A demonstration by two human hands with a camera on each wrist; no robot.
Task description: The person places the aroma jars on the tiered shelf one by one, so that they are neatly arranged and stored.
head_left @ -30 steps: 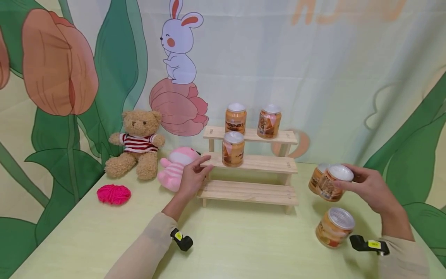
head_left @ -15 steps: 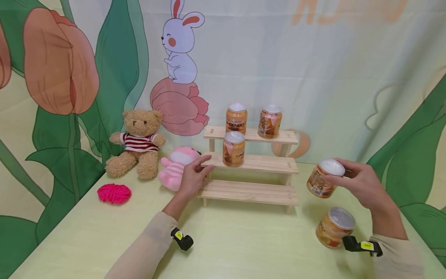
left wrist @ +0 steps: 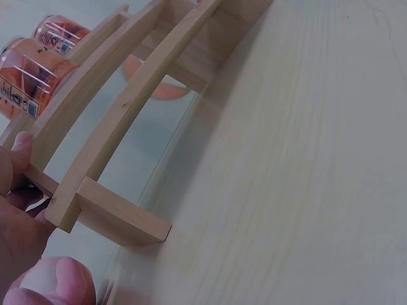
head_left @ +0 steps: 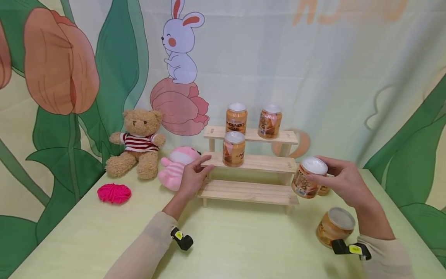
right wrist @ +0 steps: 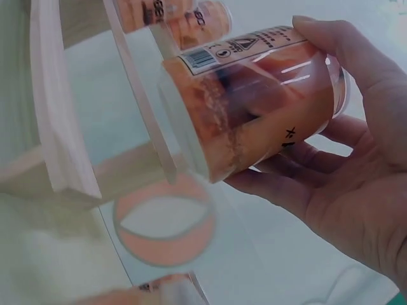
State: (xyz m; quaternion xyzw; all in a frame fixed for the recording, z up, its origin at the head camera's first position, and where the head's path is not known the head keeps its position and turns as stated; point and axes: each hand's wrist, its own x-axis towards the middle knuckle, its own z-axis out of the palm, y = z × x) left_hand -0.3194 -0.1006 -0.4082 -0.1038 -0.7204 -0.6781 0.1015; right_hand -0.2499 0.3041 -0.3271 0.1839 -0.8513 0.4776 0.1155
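A wooden three-step display shelf (head_left: 249, 193) stands mid-table. My left hand (head_left: 191, 178) grips the left end of its middle step; in the left wrist view the fingers (left wrist: 22, 147) bend about the board's end. Off the shelf's right side, my right hand (head_left: 343, 180) holds an orange can (head_left: 304, 180) with a silvery lid, raised and slightly tilted. The right wrist view shows thumb and fingers round the can's lid end. Two similar cans, a left one (head_left: 236, 116) and a right one (head_left: 270, 121), stand on the top step. Another can (head_left: 234, 149) is on the middle step's left part.
At the right, one can (head_left: 335, 228) stands on the table, and another can (head_left: 324, 190) is mostly hidden behind my right hand. Left of the shelf are a pink plush toy (head_left: 172, 174), a teddy bear (head_left: 139, 145) and pink yarn (head_left: 114, 193). A printed curtain (head_left: 331, 77) hangs behind.
My right hand has carried the can left, from over the right side of the table to beside the shelf's right end. The left hand has stayed at the shelf.
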